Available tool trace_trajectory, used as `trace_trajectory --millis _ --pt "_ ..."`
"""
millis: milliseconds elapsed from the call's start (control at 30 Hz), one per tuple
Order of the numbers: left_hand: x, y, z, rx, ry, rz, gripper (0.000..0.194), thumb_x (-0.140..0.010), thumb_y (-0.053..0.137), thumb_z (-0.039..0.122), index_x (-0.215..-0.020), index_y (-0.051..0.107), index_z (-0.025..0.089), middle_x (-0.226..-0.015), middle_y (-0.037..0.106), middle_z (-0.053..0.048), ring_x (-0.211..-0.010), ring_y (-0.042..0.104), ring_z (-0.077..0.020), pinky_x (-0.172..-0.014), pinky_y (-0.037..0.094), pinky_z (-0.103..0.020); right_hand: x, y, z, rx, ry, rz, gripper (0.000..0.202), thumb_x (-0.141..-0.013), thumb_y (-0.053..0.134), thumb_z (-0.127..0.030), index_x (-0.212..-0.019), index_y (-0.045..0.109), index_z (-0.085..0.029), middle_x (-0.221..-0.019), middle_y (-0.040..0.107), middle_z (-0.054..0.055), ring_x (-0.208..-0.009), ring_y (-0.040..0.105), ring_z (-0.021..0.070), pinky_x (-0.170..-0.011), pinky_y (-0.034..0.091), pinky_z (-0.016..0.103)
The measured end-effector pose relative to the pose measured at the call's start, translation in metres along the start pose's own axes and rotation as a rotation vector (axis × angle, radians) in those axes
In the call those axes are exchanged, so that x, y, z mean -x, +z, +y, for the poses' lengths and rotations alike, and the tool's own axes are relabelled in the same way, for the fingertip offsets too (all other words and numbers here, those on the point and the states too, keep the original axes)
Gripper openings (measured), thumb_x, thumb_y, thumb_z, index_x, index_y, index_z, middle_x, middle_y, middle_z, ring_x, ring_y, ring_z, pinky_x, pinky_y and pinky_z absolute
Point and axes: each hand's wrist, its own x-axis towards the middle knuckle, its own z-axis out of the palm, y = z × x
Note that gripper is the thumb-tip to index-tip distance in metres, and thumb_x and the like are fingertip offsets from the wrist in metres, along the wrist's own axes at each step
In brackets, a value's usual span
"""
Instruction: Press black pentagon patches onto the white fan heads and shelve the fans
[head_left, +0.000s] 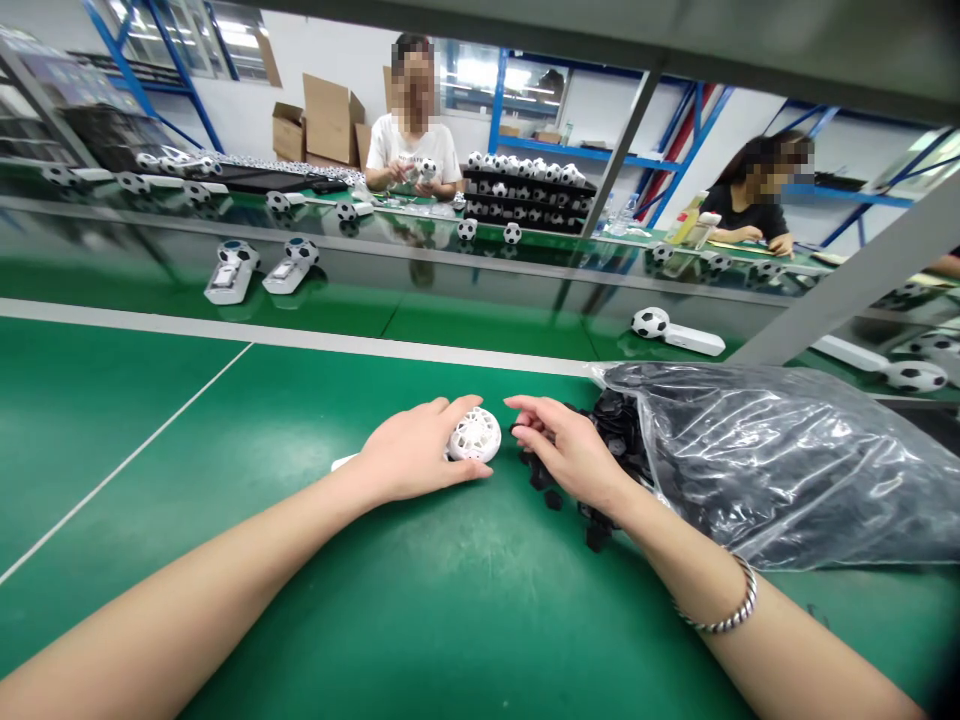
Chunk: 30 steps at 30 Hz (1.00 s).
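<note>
- Transparent plastic bag [810,470] lies on its side at the right of the green tabletop [375,620], its mouth facing left; dark contents show through the creased film.
- Small black pieces [616,425] spill from the mouth in a loose heap, several lying apart on the green surface nearest the person.
- Left hand [416,450]: thumb and fingers curve around the round openwork head of a white device [476,435], grasping it; the device lies on the tabletop at centre, left of the heap, its handle mostly hidden beneath the hand.
- Right hand [574,455]: held over the heap's left edge, thumb and forefinger bent towards each other; a dark bit shows by the fingertips, but whether it is gripped cannot be told. A twisted metal bracelet [731,605] circles the wrist.
- Stacked black trays [562,200], across the line, hold rows of white-and-black football-patterned heads [525,165].
- Beside these trays, a co-worker in a white T-shirt [412,150] handles another such head.
- Cardboard box [330,120], behind, stands with raised flaps; its interior is hidden.
</note>
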Motion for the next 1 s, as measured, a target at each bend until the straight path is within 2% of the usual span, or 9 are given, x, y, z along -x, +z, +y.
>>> trace_trajectory --millis 133,233,333,433,567,733,867,933,1000 --pt "0.001 0.001 -0.001 0.013 0.006 0.021 0.077 -0.066 0.048 0.069 -0.130 0.027 0.032 -0.112 0.052 -0.004 -0.093 0.055 -0.0251 -0.071 0.044 -0.033 0.003 0.002 -0.013 -0.056 -0.017 -0.025 0.015 -0.084 0.053 -0.011 -0.092 0.060 -0.022 -0.085 0.058 -0.001 -0.077 0.055 0.0126 -0.072 0.044 0.025" --pt "0.001 0.002 -0.001 0.024 0.011 0.034 0.077 -0.066 0.050 0.068 -0.130 0.029 0.031 -0.110 0.052 -0.004 -0.090 0.056 -0.0240 -0.068 0.044 -0.032 0.005 0.004 -0.019 -0.093 -0.040 -0.013 0.011 -0.085 0.053 -0.014 -0.092 0.058 -0.021 -0.085 0.059 -0.001 -0.076 0.055 0.0125 -0.071 0.044 0.024" --pt "0.002 0.002 0.000 0.022 0.028 0.055 0.076 -0.066 0.050 0.067 -0.129 0.030 0.029 -0.110 0.052 -0.004 -0.091 0.056 -0.0244 -0.068 0.044 -0.031 0.008 0.007 -0.022 -0.024 -0.117 0.001 0.009 -0.084 0.054 -0.014 -0.089 0.058 -0.020 -0.086 0.059 0.001 -0.077 0.054 0.0138 -0.070 0.043 0.025" --pt "0.002 0.002 0.000 0.005 0.031 0.063 0.077 -0.066 0.050 0.066 -0.130 0.030 0.028 -0.113 0.052 -0.005 -0.091 0.056 -0.0256 -0.069 0.044 -0.032 0.011 0.011 -0.024 -0.023 -0.129 0.005 0.010 -0.084 0.054 -0.013 -0.091 0.057 -0.020 -0.084 0.059 0.001 -0.075 0.054 0.0137 -0.068 0.044 0.025" --pt "0.001 0.003 0.001 -0.003 0.036 0.053 0.076 -0.068 0.050 0.063 -0.131 0.028 0.027 -0.114 0.052 -0.006 -0.092 0.056 -0.0267 -0.073 0.044 -0.034 0.012 0.018 -0.026 -0.037 -0.152 -0.021 0.008 -0.083 0.056 -0.016 -0.087 0.060 -0.021 -0.090 0.056 0.002 -0.086 0.053 0.0166 -0.080 0.043 0.030" --pt "0.002 0.003 0.003 0.016 0.073 0.055 0.079 -0.068 0.050 0.063 -0.132 0.029 0.023 -0.120 0.051 -0.008 -0.102 0.053 -0.0284 -0.081 0.043 -0.038 0.009 0.027 -0.023 -0.010 -0.105 0.001 0.006 -0.079 0.060 -0.017 -0.080 0.062 -0.022 -0.095 0.048 0.004 -0.093 0.049 0.0190 -0.086 0.041 0.035" --pt "0.002 0.002 0.004 0.019 0.053 0.051 0.075 -0.068 0.051 0.062 -0.130 0.031 0.024 -0.119 0.052 -0.008 -0.101 0.054 -0.0280 -0.081 0.043 -0.039 0.009 0.029 -0.021 -0.007 -0.089 0.030 0.006 -0.077 0.061 -0.015 -0.077 0.059 -0.021 -0.099 0.046 0.004 -0.098 0.047 0.0195 -0.090 0.039 0.036" --pt "0.002 0.003 0.004 0.025 0.048 0.062 0.072 -0.069 0.051 0.061 -0.128 0.033 0.025 -0.117 0.053 -0.007 -0.098 0.055 -0.0277 -0.079 0.044 -0.039 0.009 0.029 -0.020 -0.009 -0.059 0.067 0.010 -0.075 0.063 -0.016 -0.080 0.056 -0.020 -0.106 0.045 0.005 -0.106 0.044 0.0208 -0.094 0.036 0.037" --pt "0.002 0.003 0.004 0.027 0.049 0.077 0.070 -0.068 0.052 0.061 -0.127 0.035 0.026 -0.115 0.054 -0.006 -0.096 0.056 -0.0274 -0.077 0.044 -0.039 0.009 0.029 -0.019 -0.020 -0.013 0.077 0.023 -0.073 0.065 -0.018 -0.091 0.052 -0.021 -0.119 0.042 0.006 -0.115 0.038 0.0228 -0.096 0.035 0.039"
